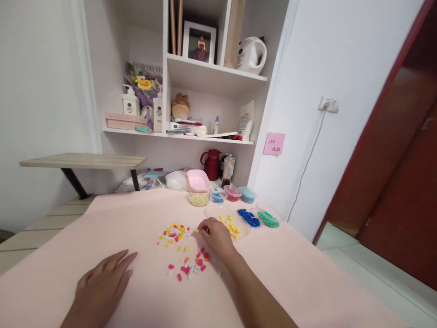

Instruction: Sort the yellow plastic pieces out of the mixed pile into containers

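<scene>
My left hand lies flat on the pink table cover, fingers stretched out, holding nothing. My right hand reaches forward with its fingertips pinched on a small yellow bead at the edge of a loose heap of yellow, white and pink beads. A second scatter of pink, white and orange beads lies just left of my right wrist. Right behind that hand a clear dish holds yellow beads.
Small tubs of blue beads, green beads, red beads and pale yellow beads stand along the table's far edge. A pink lid, a red jug, shelves and a wooden riser stand behind.
</scene>
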Tool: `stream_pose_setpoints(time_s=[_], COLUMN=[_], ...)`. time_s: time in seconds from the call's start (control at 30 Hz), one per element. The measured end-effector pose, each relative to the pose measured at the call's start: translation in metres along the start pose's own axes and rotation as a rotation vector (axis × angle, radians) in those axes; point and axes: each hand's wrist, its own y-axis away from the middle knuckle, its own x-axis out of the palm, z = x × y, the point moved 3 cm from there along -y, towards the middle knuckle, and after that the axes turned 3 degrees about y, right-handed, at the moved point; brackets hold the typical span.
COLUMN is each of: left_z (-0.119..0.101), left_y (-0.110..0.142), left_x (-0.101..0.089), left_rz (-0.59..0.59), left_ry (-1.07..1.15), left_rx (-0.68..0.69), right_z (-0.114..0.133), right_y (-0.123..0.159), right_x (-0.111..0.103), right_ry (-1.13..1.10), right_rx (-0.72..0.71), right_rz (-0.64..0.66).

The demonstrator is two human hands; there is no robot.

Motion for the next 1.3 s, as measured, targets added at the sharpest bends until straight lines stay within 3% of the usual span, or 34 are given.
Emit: stream_pose_setpoints(time_s=[0.23,0.37,0.47,0.63,0.73,1.03,1.3], left_z=[0.003,0.003,0.000,-0.006,-0.007,-0.006,-0.006], left_y=[-0.002,-0.002,0.000,0.004,0.005,0.006,0.007], left_x=[0.003,0.003,0.000,-0.004,-0.006,-0.004,-0.005], left_rz=[-0.014,-0.027,-0.007,0.011,0.018,-0.002,0.023], left_ry=[0.014,0.037,0.018,-0.014,-0.004,0.032,0.014], left_rx=[0.002,0.012,0.006,0.006,-0.003,0.011,-0.004], right_z=[-0.030,-0.027,-0.016,0.014,0.027,0.025,0.023], right_y=[-0.002,-0.003,-0.003,0.007,0.015,0.016,0.014], right_x=[-0.039,-0.040,-0.028,0.003,0.015,0.027,0.031], right_ry=[-0.022,-0.133,-0.219,-0.218,-0.206,-0.119,-0.084], right_rx=[0.155,0.113,0.025,-0.089,-0.121,-0.046,-0.027], right_rz=[-0.348,-0.406,-0.282,0.098,0.233,0.360,0.360])
